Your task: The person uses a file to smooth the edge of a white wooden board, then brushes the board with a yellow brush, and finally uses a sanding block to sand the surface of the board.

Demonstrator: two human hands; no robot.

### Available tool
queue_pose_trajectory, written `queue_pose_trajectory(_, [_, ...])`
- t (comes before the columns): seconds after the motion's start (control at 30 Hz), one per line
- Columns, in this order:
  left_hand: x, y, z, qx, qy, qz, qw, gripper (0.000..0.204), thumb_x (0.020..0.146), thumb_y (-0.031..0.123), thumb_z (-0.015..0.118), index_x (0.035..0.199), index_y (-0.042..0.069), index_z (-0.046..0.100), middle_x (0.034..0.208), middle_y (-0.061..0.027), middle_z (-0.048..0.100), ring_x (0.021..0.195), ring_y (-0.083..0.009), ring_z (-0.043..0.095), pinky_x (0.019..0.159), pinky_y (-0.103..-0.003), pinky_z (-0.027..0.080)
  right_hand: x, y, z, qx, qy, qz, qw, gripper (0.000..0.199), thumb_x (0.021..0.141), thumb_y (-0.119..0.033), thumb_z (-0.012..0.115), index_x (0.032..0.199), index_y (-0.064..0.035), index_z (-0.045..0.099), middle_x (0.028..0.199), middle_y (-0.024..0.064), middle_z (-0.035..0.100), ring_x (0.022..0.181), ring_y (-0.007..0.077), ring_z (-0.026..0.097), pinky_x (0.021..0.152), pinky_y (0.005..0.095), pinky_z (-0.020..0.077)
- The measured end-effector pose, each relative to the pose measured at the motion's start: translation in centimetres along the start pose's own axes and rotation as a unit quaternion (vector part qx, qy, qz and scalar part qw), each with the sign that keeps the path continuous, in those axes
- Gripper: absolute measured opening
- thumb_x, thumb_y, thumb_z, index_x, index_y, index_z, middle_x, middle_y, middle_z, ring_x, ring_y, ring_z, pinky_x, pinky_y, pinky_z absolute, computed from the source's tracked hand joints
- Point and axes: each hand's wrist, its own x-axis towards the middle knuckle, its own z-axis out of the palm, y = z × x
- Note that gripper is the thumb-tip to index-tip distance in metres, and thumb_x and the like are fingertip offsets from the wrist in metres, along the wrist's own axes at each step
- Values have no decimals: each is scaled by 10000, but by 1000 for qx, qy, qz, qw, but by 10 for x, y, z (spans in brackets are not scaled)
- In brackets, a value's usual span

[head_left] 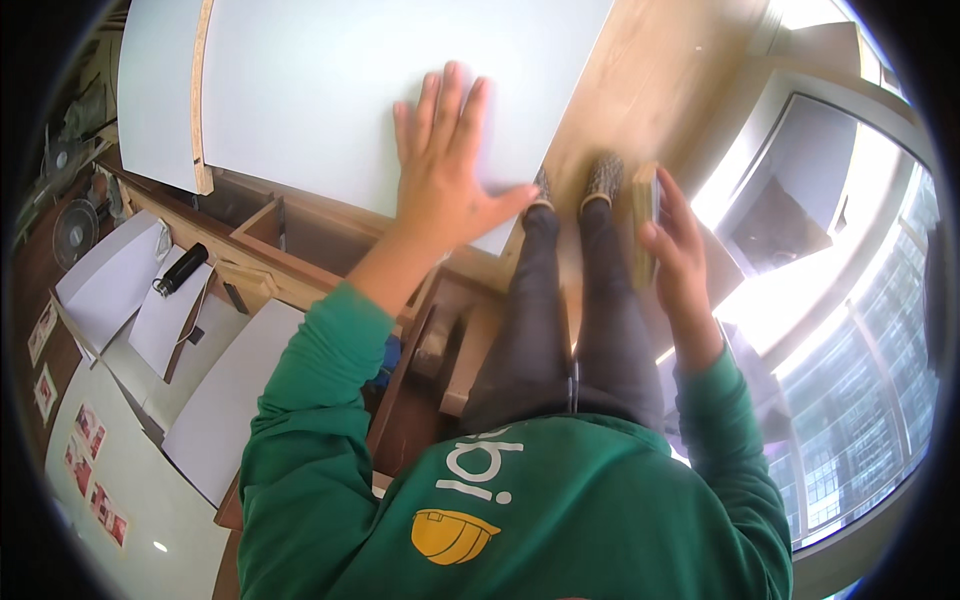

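Observation:
My left hand (442,185) lies flat with spread fingers on a large white panel (330,90), close to its near edge. The thumb points right, toward the panel's corner. In my right hand (682,250) is a thick yellowish-tan block (643,215), gripped between thumb and fingers and held upright to the right of my legs, apart from the panel. Blur hides what kind of block it is. A raised wooden strip (202,100) crosses the white surface at the left.
Open wooden drawer compartments (330,240) run below the panel's near edge. To the left are white boards (240,400), a black bottle (181,269) and a fan (75,233). Bright windows (850,380) and a wide sill border the right side. My legs stand on the wooden floor (640,90).

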Motion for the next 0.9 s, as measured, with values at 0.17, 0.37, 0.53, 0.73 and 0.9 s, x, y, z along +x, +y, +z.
queue_pose_trajectory(0.17, [22, 3, 18, 49, 30, 1, 998, 920, 908, 560, 678, 1594, 54, 330, 1673, -216, 263, 1557, -410, 209, 1228, -634, 63, -4, 28, -7, -162, 8, -70, 984, 851, 794, -309, 800, 1545, -77, 474, 1262, 117, 547, 1201, 233, 534, 1059, 355, 406])
queue_pose_trajectory(0.37, [-44, 28, 9, 208, -231, 186, 932, 615, 1037, 340, 483, 1595, 111, 362, 1689, -60, 301, 1563, -223, 258, 1271, -543, 73, 3, 11, -7, -140, 24, -52, 988, 872, 793, -366, 811, 1547, -87, 474, 1250, 120, 537, 1227, 247, 511, 1093, 375, 374])
queue_pose_trajectory(0.53, [-84, 10, 0, 12, -310, 352, 883, 623, 987, 310, 527, 1569, 116, 422, 1663, -13, 360, 1536, -146, 313, 1275, -507, 148, 14, 13, -13, -128, 49, -78, 987, 853, 797, -347, 802, 1546, -102, 477, 1240, 116, 536, 1212, 243, 518, 1089, 368, 377])
queue_pose_trajectory(0.73, [51, 20, 19, 85, -126, 194, 969, 791, 933, 301, 594, 1623, 70, 283, 1684, -122, 287, 1559, -298, 262, 1274, -526, 138, 23, 11, -10, -122, 73, -72, 987, 857, 789, -352, 811, 1543, -113, 482, 1239, 121, 529, 1212, 251, 518, 1088, 363, 379])
queue_pose_trajectory(0.9, [168, 16, 40, 149, -32, 220, 964, 719, 986, 344, 524, 1632, 143, 281, 1696, -62, 277, 1557, -249, 259, 1265, -514, 155, 23, 9, -13, -135, 76, -90, 984, 885, 768, -360, 834, 1540, -108, 484, 1284, 136, 525, 1250, 260, 515, 1112, 373, 367])
